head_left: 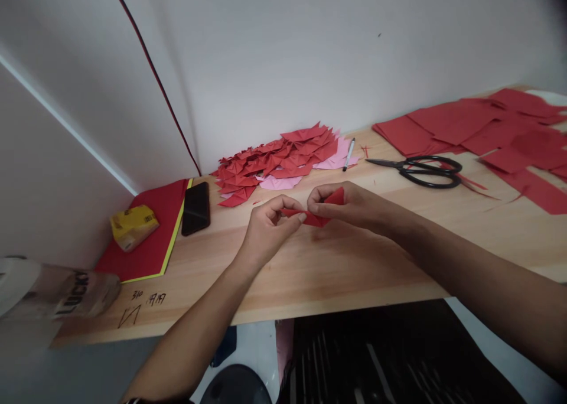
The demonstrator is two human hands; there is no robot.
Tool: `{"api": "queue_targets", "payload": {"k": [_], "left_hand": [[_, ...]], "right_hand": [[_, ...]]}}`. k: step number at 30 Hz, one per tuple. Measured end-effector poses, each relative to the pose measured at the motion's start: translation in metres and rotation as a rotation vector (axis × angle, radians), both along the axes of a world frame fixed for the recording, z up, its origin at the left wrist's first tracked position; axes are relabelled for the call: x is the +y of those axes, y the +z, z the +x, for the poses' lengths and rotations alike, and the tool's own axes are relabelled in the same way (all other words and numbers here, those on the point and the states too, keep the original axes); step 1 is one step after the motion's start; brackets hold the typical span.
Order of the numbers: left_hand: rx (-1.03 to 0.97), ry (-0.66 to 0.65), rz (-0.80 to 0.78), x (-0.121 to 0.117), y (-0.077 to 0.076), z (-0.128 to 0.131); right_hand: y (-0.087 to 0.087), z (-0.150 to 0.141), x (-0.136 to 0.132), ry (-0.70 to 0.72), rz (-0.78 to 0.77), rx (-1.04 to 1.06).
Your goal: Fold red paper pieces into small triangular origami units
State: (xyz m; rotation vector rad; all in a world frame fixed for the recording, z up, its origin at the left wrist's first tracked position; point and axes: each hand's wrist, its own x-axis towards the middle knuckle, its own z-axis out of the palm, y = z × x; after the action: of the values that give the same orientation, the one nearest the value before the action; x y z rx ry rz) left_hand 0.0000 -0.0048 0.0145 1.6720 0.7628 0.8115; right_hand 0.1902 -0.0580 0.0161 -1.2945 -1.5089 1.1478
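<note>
A small folded piece of red paper [319, 220] is held between both hands, above the middle of the wooden table. My left hand [271, 224] pinches its left end between thumb and fingers. On the other side, my right hand [343, 203] grips the paper with curled fingers, and a red corner stands up beside the thumb. Part of the paper is hidden by the fingers. Just beyond the hands lies a heap of folded red paper pieces [277, 159], with some pink folded pieces [281, 183] among them.
Black-handled scissors [432, 170] and a pen [349, 155] lie right of the heap. Cut red sheets [456, 123] cover the right back. At left are a phone [195, 208], a yellow packet [133, 225] on a red sheet stack [153, 265], and a bottle [75, 289] near the table [266, 292] edge.
</note>
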Motion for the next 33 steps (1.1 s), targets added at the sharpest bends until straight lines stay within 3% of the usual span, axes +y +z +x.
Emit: {"api": "queue_targets", "payload": {"k": [10, 17, 25, 33], "left_hand": [[-0.051, -0.069, 0.228, 0.002, -0.003, -0.002], [-0.071, -0.021, 0.242, 0.001, -0.006, -0.003], [-0.016, -0.065, 0.281, 0.001, -0.006, -0.004], [-0.089, -0.087, 0.386, 0.003, -0.003, -0.003]], "right_hand": [[0.000, -0.002, -0.001, 0.018, -0.106, 0.098], [-0.004, -0.001, -0.002, 0.182, -0.057, 0.157], [-0.012, 0.000, 0.002, 0.257, -0.095, 0.114], [-0.015, -0.003, 0.002, 0.132, -0.128, 0.242]]}}
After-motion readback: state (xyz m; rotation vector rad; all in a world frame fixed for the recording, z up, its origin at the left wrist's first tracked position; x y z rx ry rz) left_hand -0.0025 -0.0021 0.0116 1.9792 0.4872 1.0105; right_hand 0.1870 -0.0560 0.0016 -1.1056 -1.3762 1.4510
